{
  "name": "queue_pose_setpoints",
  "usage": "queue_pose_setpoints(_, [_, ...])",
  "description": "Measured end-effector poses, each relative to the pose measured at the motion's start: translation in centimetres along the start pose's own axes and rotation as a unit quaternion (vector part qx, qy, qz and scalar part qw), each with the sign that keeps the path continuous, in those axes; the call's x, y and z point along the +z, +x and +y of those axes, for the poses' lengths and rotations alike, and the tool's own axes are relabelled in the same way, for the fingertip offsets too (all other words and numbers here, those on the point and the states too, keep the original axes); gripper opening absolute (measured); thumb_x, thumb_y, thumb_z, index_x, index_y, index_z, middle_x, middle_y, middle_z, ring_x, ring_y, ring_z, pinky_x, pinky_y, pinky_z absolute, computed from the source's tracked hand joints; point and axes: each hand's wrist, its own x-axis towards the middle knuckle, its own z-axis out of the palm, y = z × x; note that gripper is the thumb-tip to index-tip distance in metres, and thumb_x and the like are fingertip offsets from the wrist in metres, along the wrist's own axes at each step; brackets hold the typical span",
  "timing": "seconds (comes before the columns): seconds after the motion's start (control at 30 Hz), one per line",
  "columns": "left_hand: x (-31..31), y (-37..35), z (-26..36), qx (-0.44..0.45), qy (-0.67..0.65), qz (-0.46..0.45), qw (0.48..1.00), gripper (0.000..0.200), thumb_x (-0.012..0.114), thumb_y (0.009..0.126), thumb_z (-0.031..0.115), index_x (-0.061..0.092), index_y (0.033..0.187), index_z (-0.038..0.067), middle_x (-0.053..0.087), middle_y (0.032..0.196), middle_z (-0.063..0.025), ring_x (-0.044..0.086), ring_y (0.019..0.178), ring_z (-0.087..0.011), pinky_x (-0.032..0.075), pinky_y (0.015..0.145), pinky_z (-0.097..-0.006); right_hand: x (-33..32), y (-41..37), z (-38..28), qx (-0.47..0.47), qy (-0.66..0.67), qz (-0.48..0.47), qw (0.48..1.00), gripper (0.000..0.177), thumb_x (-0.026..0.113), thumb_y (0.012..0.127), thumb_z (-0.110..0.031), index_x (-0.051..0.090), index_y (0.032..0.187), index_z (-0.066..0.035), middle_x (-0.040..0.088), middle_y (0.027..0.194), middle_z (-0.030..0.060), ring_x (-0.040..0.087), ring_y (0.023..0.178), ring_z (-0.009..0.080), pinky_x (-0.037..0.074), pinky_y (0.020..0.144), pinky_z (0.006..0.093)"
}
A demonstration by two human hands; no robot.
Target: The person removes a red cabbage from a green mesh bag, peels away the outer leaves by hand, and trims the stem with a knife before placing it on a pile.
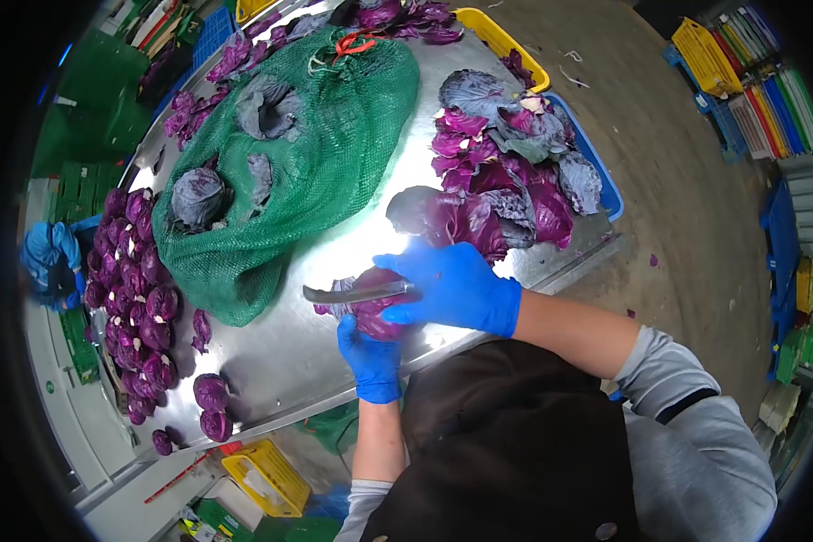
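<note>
Here we go, knife (357,294) and red cabbage (377,318) are meeting over the near side of the metal table (285,361)!
The right hand (465,289) is clamping the knife, the blade crossing over the cabbage; the left hand (370,361) is gripping that cabbage from the near side. Loose leaves (506,172) are lying heaped just beyond the right hand, while a green net sack (352,154) is sprawling farther left.

No legible txt, nos. or signs.
</note>
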Motion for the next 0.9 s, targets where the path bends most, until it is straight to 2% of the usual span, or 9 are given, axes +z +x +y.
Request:
queue_pose_setpoints(0.1, [-0.2, -0.8, 0.0, -0.024, -0.04, 0.006, 0.999, 0.069, 0.055, 0.078, 0.045, 0.041, 0.136, 0.011, 0.045, 0.137, -0.0131, 0.043, 0.125, -0.0331, 0.032, 0.105, -0.0532, 0.0, 0.3, 3.2, 0.008, 0.037, 0.001, 0.999, 0.045, 0.07, 0.076, -0.039, 0.064, 0.109, -0.008, 0.064, 0.094, 0.0104, 0.065, 0.08, 0.022, 0.053, 0.067, 0.0333])
queue_pose_setpoints(0.13, [-0.3, -1.2, 0.0, -0.031, -0.067, 0.019, 0.997, 0.069, 0.055, 0.078, 0.045, 0.041, 0.136, 0.011, 0.044, 0.138, -0.0133, 0.043, 0.126, -0.0332, 0.032, 0.106, -0.0534, -1.4, 0.4, 3.1, 0.234, 0.286, -0.036, 0.929, 0.041, 0.067, 0.08, -0.035, 0.064, 0.107, -0.005, 0.065, 0.089, 0.0136, 0.066, 0.079, 0.0261, 0.053, 0.069, 0.0338])
queue_pose_setpoints(0.2, [-1.1, -1.4, -0.2, -0.022, -0.096, 0.024, 0.995, 0.07, 0.055, 0.077, 0.046, 0.041, 0.136, 0.011, 0.044, 0.138, -0.0134, 0.042, 0.126, -0.0331, 0.031, 0.106, -0.0538, -3.5, 1.0, 4.6, 0.266, 0.014, -0.012, 0.964, 0.044, 0.068, 0.08, -0.036, 0.063, 0.11, -0.004, 0.066, 0.087, 0.0122, 0.066, 0.077, 0.0259, 0.054, 0.069, 0.0338])
queue_pose_setpoints(0.37, [0.8, -1.4, 0.9, 0.025, -0.169, -0.104, 0.98, 0.078, 0.059, 0.07, 0.034, 0.036, 0.138, 0.003, 0.039, 0.14, -0.0183, 0.039, 0.128, -0.0356, 0.031, 0.108, -0.0501, -0.2, -1.6, 5.3, 0.203, 0.149, -0.003, 0.968, 0.051, 0.064, 0.083, -0.046, 0.062, 0.111, -0.004, 0.066, 0.082, 0.0079, 0.065, 0.071, 0.0206, 0.053, 0.065, 0.0336])
queue_pose_setpoints(0.4, [2.1, -1.3, 1.2, 0.028, -0.168, -0.107, 0.98, 0.078, 0.059, 0.07, 0.034, 0.036, 0.138, 0.003, 0.039, 0.14, -0.0183, 0.039, 0.128, -0.0356, 0.031, 0.108, -0.0501, 1.5, -2.1, 5.2, 0.116, 0.308, 0.017, 0.944, 0.054, 0.062, 0.083, -0.051, 0.062, 0.112, -0.004, 0.065, 0.078, 0.0069, 0.064, 0.066, 0.0185, 0.052, 0.06, 0.0326])
queue_pose_setpoints(0.5, [6.7, -1.9, 2.6, 0.111, 0.027, -0.147, 0.983, 0.086, 0.059, 0.067, 0.029, 0.028, 0.143, 0.003, 0.03, 0.146, -0.018, 0.033, 0.132, -0.0351, 0.028, 0.11, -0.0491, -2.9, 0.2, -1.1, 0.384, 0.527, -0.188, 0.734, 0.047, 0.068, 0.083, -0.041, 0.062, 0.117, -0.009, 0.058, 0.065, 0.0029, 0.052, 0.047, 0.0074, 0.041, 0.044, 0.0206])
queue_pose_setpoints(0.6, [7.6, -2.7, 3.3, 0.167, 0.15, -0.124, 0.967, 0.087, 0.06, 0.071, 0.03, 0.022, 0.145, 0.005, 0.023, 0.15, -0.0172, 0.028, 0.135, -0.0339, 0.027, 0.111, -0.0479, -2.3, 0.5, -1.1, 0.309, 0.529, -0.141, 0.778, 0.047, 0.071, 0.082, -0.035, 0.061, 0.12, -0.01, 0.058, 0.065, 0.0001, 0.048, 0.049, 0.0051, 0.04, 0.043, 0.0206])
queue_pose_setpoints(0.73, [1.4, -2.1, 2.2, 0.079, -0.13, -0.023, 0.988, 0.078, 0.053, 0.083, 0.052, 0.03, 0.142, 0.006, 0.03, 0.147, -0.0158, 0.031, 0.134, -0.034, 0.025, 0.11, -0.0523, -0.7, 0.0, -0.5, 0.199, 0.399, -0.134, 0.885, 0.049, 0.073, 0.08, -0.027, 0.058, 0.124, -0.012, 0.062, 0.074, 0.0002, 0.047, 0.051, 0.0023, 0.04, 0.044, 0.0201])
queue_pose_setpoints(0.9, [0.9, -1.9, 0.7, 0.149, -0.094, -0.05, 0.983, 0.082, 0.051, 0.082, 0.06, 0.027, 0.144, 0.011, 0.036, 0.143, -0.0139, 0.037, 0.129, -0.033, 0.026, 0.109, -0.0528, 4.6, -3.8, 3.9, 0.447, 0.492, -0.157, 0.73, 0.032, 0.065, 0.083, -0.035, 0.064, 0.096, -0.006, 0.064, 0.083, 0.0059, 0.06, 0.076, 0.0146, 0.049, 0.066, 0.033])
